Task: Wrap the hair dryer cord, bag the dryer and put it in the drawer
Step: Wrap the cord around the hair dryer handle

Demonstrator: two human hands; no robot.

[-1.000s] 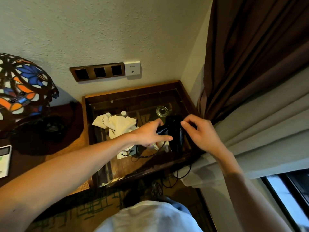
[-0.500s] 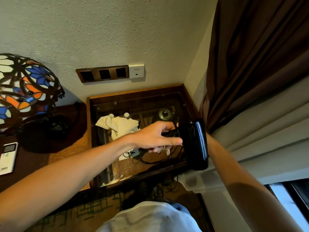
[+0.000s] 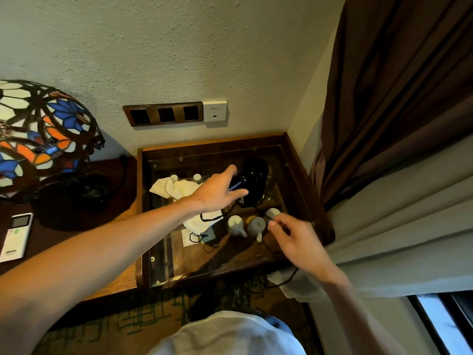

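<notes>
The black hair dryer (image 3: 254, 179) is over the back of the glass-topped side table (image 3: 217, 271). My left hand (image 3: 217, 192) is shut on its handle. Its black cord (image 3: 290, 276) trails off the table's front right corner and hangs below my right wrist. My right hand (image 3: 298, 242) hovers over the right front of the glass with thumb and fingers pinched together, apparently on the cord. A white cloth bag (image 3: 179, 188) with a black drawstring lies crumpled on the glass, under my left forearm.
Small cups (image 3: 236, 225) show through the glass in the compartment below. A stained-glass lamp (image 3: 43, 139) and a white remote (image 3: 16, 237) sit on the desk to the left. Curtains (image 3: 384, 149) hang close on the right. Wall switches (image 3: 163, 114) sit above the table.
My left hand has carried the dryer from the table's right front edge to the back of the glass. My right hand has let go of the dryer body and dropped toward the cord.
</notes>
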